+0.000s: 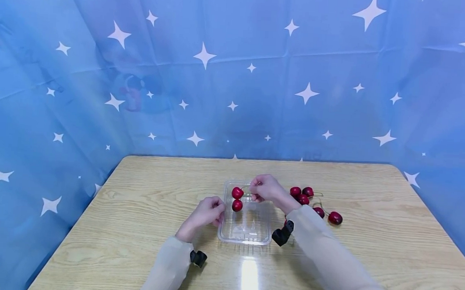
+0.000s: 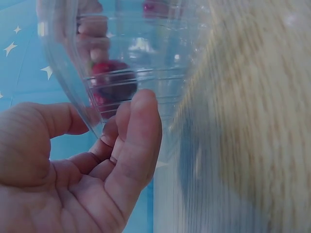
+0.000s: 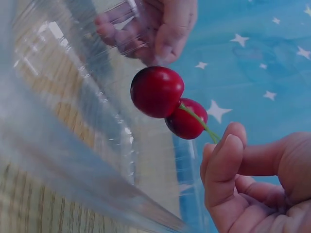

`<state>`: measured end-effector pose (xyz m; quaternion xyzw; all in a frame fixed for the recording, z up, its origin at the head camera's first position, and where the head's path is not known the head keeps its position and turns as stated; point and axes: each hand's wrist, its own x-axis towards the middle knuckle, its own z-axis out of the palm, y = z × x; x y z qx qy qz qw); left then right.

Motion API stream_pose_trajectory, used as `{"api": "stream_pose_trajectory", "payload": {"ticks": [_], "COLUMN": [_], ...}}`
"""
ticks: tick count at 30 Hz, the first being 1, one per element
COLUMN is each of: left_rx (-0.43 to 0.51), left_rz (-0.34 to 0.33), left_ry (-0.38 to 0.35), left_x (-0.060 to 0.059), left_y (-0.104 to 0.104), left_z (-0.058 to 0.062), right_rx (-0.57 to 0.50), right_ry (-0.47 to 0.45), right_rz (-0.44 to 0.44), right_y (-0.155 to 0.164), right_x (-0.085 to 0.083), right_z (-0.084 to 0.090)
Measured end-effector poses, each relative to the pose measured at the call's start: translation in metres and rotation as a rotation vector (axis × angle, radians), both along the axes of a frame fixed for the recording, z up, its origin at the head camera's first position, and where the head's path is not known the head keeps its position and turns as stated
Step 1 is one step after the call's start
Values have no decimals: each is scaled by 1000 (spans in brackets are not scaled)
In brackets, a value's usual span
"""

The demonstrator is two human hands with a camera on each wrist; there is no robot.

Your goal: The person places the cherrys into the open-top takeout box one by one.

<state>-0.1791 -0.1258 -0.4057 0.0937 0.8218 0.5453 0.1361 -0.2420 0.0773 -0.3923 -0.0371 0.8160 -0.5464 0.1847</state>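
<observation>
Two red cherries (image 1: 237, 198) hung over the clear plastic box (image 1: 245, 237), and your right hand (image 1: 267, 189) pinched their green stem. Your left hand (image 1: 207, 211) curled round the box's side. It was good to hold the box firm and keep the cherries low over its middle.

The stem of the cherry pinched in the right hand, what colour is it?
Green; the thin stem of the round red cherry shows best in the right wrist view.

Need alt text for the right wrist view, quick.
The right hand pinches a green stem from which two red cherries hang beside a clear plastic tray. The left hand grips the tray's far edge, against a blue star-patterned backdrop.
</observation>
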Motion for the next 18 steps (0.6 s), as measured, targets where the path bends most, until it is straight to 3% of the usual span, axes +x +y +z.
{"api": "stream_pose_trajectory", "payload": {"ticks": [4,12,13,18], "left_rx": [-9,-9,-6,6], "left_rz": [0,-10,-10,7], "left_ry": [7,6,4,2], "left_x": [5,5,5,-9], "left_y": [2,1,1,-4], "left_z": [12,12,11,-18], "right_rx": [36,77,80,95], "right_ry": [-5,-34,-41,-62], "right_rz": [-13,-13,-15,-26], "right_y": [-6,-14,-15,-17], "right_x": [-3,-5,-5,-7], "right_z": [-1,-1,-1,-3]}}
